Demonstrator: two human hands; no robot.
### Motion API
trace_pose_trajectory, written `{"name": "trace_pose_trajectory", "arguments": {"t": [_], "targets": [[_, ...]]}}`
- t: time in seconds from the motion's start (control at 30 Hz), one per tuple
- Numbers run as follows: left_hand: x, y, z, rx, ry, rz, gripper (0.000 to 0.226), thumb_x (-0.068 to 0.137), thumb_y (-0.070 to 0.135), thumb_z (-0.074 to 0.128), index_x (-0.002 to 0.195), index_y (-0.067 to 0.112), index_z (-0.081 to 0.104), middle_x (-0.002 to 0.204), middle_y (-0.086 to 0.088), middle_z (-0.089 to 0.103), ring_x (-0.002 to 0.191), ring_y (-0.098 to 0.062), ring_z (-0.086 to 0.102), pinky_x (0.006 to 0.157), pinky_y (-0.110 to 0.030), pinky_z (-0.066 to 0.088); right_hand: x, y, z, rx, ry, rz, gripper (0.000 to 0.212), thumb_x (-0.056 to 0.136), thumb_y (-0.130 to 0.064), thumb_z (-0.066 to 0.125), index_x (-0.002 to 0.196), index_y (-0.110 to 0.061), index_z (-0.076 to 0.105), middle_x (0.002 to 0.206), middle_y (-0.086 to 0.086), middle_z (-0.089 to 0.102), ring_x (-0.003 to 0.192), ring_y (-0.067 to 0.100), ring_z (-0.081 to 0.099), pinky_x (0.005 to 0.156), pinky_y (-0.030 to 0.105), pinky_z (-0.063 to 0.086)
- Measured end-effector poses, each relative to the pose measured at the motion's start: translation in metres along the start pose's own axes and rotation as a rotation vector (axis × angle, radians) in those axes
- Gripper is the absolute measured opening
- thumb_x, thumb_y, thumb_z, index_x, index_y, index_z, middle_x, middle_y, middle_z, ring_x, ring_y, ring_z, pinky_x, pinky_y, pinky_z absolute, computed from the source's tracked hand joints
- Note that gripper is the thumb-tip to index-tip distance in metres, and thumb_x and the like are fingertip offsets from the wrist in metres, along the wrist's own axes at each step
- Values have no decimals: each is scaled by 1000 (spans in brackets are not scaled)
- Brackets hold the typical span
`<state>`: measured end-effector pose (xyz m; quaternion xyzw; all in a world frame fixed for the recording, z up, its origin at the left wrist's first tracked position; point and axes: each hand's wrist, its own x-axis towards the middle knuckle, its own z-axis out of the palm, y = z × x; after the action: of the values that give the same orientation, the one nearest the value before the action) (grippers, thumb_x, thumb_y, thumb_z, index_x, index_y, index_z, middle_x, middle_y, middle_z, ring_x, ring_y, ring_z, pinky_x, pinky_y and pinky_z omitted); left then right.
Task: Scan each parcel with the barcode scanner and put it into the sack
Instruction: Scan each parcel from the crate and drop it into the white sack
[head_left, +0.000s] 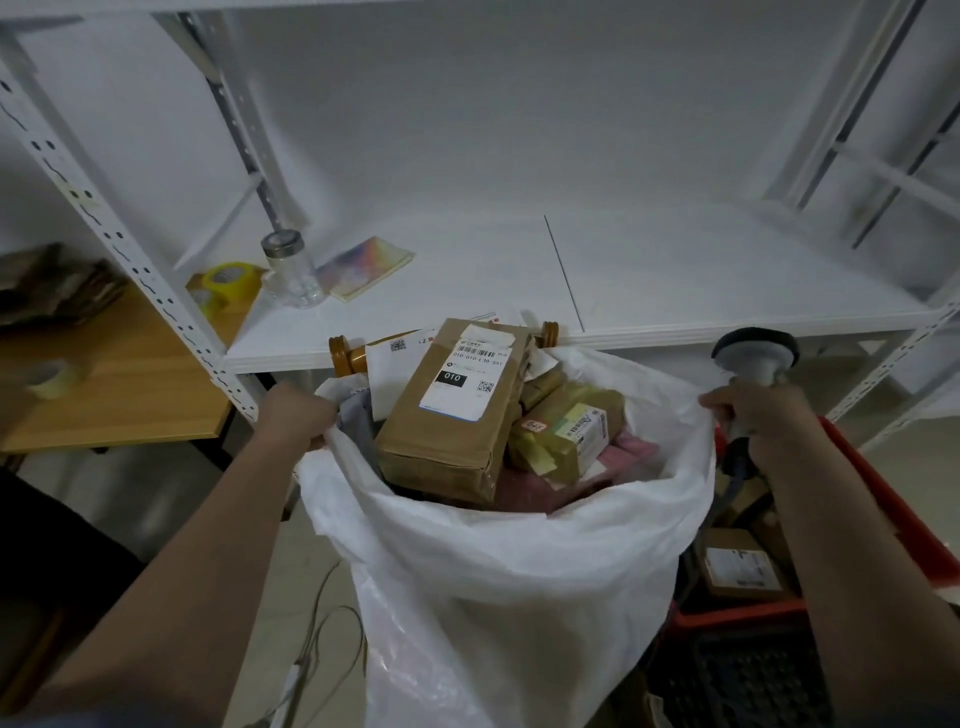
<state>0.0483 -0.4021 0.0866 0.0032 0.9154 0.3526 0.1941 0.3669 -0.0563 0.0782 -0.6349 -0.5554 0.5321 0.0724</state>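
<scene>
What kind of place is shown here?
Probably a parcel sorting or packing room: a white sack full of labelled parcels, a barcode scanner in the right hand, and tape rolls beside metal shelving.

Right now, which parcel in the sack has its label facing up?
The tall brown parcel nearest the left hand; its white label reads 010.
</scene>
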Motion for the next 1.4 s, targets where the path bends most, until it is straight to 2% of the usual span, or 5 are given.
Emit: {"name": "trace_pose_trajectory", "arguments": {"t": [0.13, 0.33, 0.73, 0.97, 1.4], "targets": [[3, 2, -8, 143, -272, -71, 9, 82, -3, 70, 83, -7, 62, 82, -20, 66, 70, -24, 66, 66, -33, 58, 5, 1, -14, -6, 70, 27, 45, 88, -10, 71, 54, -9, 42, 39, 7, 43, 47, 22, 39, 52, 32, 35], [21, 45, -15, 259, 138, 332, 29, 82, 21, 67, 66, 2, 53, 67, -15, 57, 58, -23, 50, 53, -28, 37, -12, -52, -21, 105, 65, -166, 32, 93, -19, 68, 68, -7, 52, 57, 9, 52, 45, 18, 44, 44, 28, 38], [89, 121, 77, 345, -341, 308, 60, 99, 41, 49, 148, 10, 34, 155, -7, 35, 132, -27, 44, 103, -34, 36, 36, -130, 76, 404, -540, -59, 34, 95, 9, 49, 127, -3, 42, 114, 26, 54, 70, 26, 74, 51, 28, 58], [136, 125, 108, 397, -349, 233, 50, 105, 31, 35, 152, 17, 27, 157, -5, 31, 137, -27, 38, 108, -36, 32, 105, -124, 119, 162, -646, -11, 45, 92, 5, 55, 132, -10, 42, 121, 25, 54, 100, 42, 69, 75, 52, 59], [134, 113, 108, 397, -464, 249, 46, 100, 48, 45, 130, 14, 51, 119, 5, 57, 107, -15, 53, 91, -31, 41, 124, -100, 128, 187, -593, -26, 42, 88, 12, 55, 125, -4, 45, 121, 23, 55, 98, 32, 71, 90, 41, 57]]}}
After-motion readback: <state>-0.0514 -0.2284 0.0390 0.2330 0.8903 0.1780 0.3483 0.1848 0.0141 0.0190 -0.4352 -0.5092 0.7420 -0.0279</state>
